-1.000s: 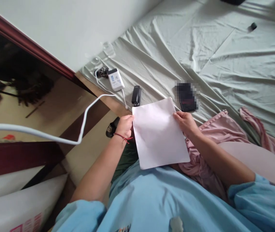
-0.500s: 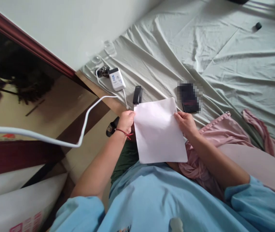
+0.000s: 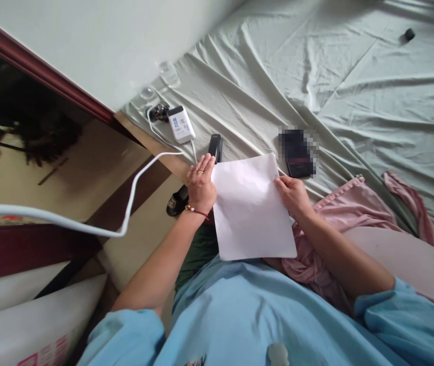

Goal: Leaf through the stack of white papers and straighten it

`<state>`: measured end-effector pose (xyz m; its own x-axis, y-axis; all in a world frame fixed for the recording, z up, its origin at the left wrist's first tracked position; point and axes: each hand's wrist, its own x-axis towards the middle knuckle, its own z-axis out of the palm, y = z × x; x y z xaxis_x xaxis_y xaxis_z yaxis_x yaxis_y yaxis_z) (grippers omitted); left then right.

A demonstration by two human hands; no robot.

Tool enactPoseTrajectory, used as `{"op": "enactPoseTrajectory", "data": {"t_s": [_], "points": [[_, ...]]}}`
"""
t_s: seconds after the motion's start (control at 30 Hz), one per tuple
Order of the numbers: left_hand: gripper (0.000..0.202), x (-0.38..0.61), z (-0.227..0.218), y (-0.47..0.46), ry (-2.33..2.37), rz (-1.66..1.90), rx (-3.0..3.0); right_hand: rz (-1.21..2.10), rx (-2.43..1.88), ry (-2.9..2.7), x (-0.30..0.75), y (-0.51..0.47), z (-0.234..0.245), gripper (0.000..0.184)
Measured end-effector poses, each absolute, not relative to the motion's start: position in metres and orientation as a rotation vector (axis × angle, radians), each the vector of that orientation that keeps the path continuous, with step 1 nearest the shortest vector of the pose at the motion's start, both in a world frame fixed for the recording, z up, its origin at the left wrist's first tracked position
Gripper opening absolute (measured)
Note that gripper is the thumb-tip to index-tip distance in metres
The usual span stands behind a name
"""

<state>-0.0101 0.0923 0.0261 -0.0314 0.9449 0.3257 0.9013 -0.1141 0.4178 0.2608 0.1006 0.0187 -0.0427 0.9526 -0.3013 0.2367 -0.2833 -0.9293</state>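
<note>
While our right hand (image 3: 293, 194) pinches the white paper (image 3: 254, 208) by its right edge, thumb on top, our left hand (image 3: 202, 187) lies along the paper's far left corner, back upward, its fingers straight and side by side. We see a ring (image 3: 200, 172) on one of those fingers and a red bracelet (image 3: 197, 210) on the wrist. The left thumb is hidden, so we cannot tell whether this hand also touches the paper. We hold the paper before us, its near edge by our blue shirt (image 3: 236, 315), its far edge over the pale green cloth (image 3: 255, 101).

Just beyond the paper's far left corner we have a black stapler (image 3: 215, 145), lying close to our left fingertips; whether they touch it, we cannot tell. Farther past that corner lies a white printed box (image 3: 181, 124) with a white cable (image 3: 131, 198) looping well out to the left of the paper. Beyond the paper's far right corner lies a dark phone (image 3: 299, 152), partly blurred out. To the right of the paper, under our forearm, we find rumpled pink fabric (image 3: 348, 201); left of the paper, lower down, a dark shoe (image 3: 177, 202) shows.
</note>
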Motion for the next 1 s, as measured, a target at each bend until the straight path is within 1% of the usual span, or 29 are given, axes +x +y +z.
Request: {"op": "enactPoseTrajectory", "data": {"t_s": [0.13, 0.23, 0.47, 0.53, 0.63, 0.73, 0.83, 0.9, 1.0], "points": [[0.058, -0.008, 0.022, 0.093, 2.068, 0.77, 2.116, 1.367, -1.568, -1.302, 0.262, 0.101, 0.017, 0.034], [0.058, -0.005, 0.022, 0.092, 2.071, 0.756, 2.115, 1.369, -1.568, -1.295, 0.262, 0.101, 0.016, 0.035], [0.052, -0.008, 0.033, 0.1, 2.077, 0.724, 2.144, 1.412, -1.506, -1.281, 0.263, 0.099, 0.018, 0.035], [0.051, -0.01, 0.035, 0.101, 2.06, 0.76, 2.126, 1.449, -1.483, -1.286, 0.265, 0.097, 0.02, 0.036], [0.046, -0.009, 0.034, 0.09, 2.039, 0.956, 2.036, 1.596, -1.422, -1.249, 0.27, 0.096, 0.027, 0.038], [0.044, -0.002, 0.03, 0.064, 2.085, 1.239, 1.806, 1.752, -1.325, -1.187, 0.278, 0.096, 0.036, 0.041], [0.045, 0.007, 0.029, 0.033, 2.006, 1.499, 1.433, 1.816, -1.258, -1.172, 0.285, 0.097, 0.042, 0.043], [0.043, 0.015, 0.03, 0.015, 1.838, 1.541, 1.147, 1.818, -1.231, -1.158, 0.288, 0.097, 0.044, 0.044], [0.043, 0.027, 0.032, -0.003, 1.566, 1.412, 0.761, 1.789, -1.211, -1.136, 0.286, 0.096, 0.043, 0.043]]}}
